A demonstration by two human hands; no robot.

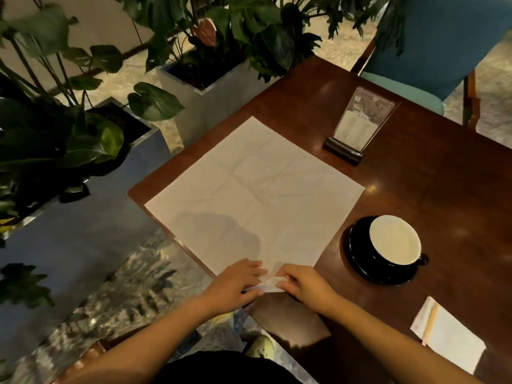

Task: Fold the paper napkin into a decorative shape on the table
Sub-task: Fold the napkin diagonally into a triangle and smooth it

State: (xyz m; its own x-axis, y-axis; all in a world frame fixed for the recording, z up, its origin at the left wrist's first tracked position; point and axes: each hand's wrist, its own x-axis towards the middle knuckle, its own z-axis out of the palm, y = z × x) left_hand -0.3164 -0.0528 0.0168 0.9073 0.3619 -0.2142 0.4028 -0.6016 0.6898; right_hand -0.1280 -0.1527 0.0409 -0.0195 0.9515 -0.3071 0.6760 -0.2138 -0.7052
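Note:
A large white paper napkin [255, 189] lies unfolded like a diamond on the dark wooden table [415, 176], with old crease lines across it. Its near corner is turned up into a narrow fold. My left hand [235, 284] pinches that fold from the left, fingers pressing on the paper. From the right, my right hand [302, 284] grips the same folded corner between thumb and fingers. The two hands almost touch over the fold, which hides the napkin's tip.
A black cup with a pale inside [394, 239] sits on a black saucer [360, 261] right of the napkin. A menu stand [360, 123] is at the back. A folded paper packet [448, 333] lies near right. Planters [205, 106] flank the table's left edge; a blue chair [432, 42] stands behind.

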